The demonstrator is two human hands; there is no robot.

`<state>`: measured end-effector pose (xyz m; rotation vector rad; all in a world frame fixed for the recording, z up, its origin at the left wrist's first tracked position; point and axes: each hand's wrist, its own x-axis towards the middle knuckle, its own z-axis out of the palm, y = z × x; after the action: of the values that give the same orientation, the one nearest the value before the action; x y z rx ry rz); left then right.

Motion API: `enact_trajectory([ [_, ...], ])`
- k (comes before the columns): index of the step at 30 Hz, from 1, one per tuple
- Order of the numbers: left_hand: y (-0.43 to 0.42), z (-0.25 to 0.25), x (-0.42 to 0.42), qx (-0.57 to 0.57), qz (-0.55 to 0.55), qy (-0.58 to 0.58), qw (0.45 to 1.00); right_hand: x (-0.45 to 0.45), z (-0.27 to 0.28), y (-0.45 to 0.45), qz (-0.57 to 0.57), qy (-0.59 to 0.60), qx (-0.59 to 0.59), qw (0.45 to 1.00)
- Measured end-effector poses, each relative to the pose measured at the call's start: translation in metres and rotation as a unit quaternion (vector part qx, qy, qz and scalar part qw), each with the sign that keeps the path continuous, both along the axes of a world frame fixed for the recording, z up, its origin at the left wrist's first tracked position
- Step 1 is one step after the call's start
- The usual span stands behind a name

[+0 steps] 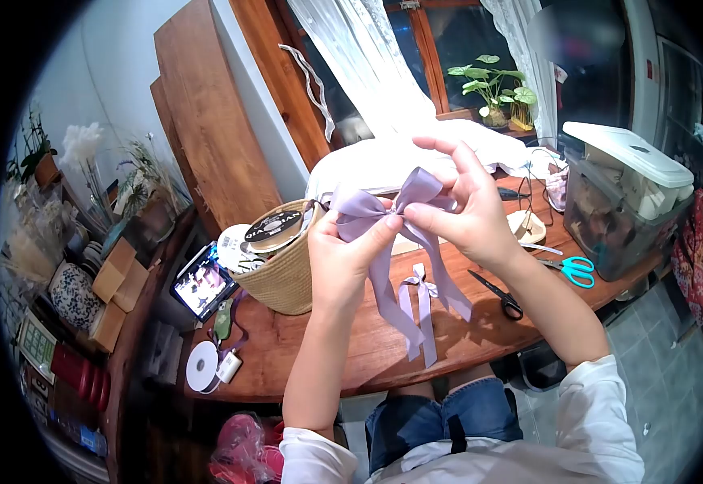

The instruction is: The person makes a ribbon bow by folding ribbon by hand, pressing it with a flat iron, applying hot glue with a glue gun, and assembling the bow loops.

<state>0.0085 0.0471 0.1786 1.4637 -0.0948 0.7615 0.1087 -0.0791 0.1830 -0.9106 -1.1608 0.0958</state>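
A large lavender ribbon bow (421, 187) is held up above the wooden table, its two long tails hanging down. My left hand (350, 246) pinches it by the left loop and near the knot. On the other side, my right hand (466, 206) has its thumb at the knot and its upper fingers raised and curved behind the right loop. Below the hands, a smaller lavender bow (420, 292) lies on the table. To its right are black scissors (506, 302).
Left on the table (327, 355) stand a woven basket (283, 278) with ribbon rolls, a lit phone screen (204, 282) and a white spool (201, 366). Teal-handled scissors (577, 272) and a lidded plastic bin (622, 202) are at right. White fabric (384, 165) covers the back.
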Motion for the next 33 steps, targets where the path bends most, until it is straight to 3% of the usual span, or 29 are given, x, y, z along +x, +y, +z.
enact_trajectory([
  [10,0.004,-0.017,0.009,0.010,0.031,-0.012,0.999,0.002,-0.011,0.004,-0.064,-0.005,0.018,0.998],
  [16,-0.002,-0.025,0.008,-0.013,0.054,-0.027,0.998,-0.006,-0.019,0.003,0.060,0.195,0.034,0.978],
  [22,-0.001,-0.032,0.008,-0.032,0.041,-0.044,0.998,-0.001,-0.029,0.003,0.054,0.187,0.045,0.980],
  [29,0.012,-0.039,-0.005,-0.014,0.037,0.003,0.999,0.048,-0.021,-0.030,-0.155,0.183,0.288,0.927],
  [33,0.013,-0.047,-0.010,-0.050,0.008,0.033,0.998,0.063,-0.025,-0.052,-0.208,0.171,0.307,0.913],
])
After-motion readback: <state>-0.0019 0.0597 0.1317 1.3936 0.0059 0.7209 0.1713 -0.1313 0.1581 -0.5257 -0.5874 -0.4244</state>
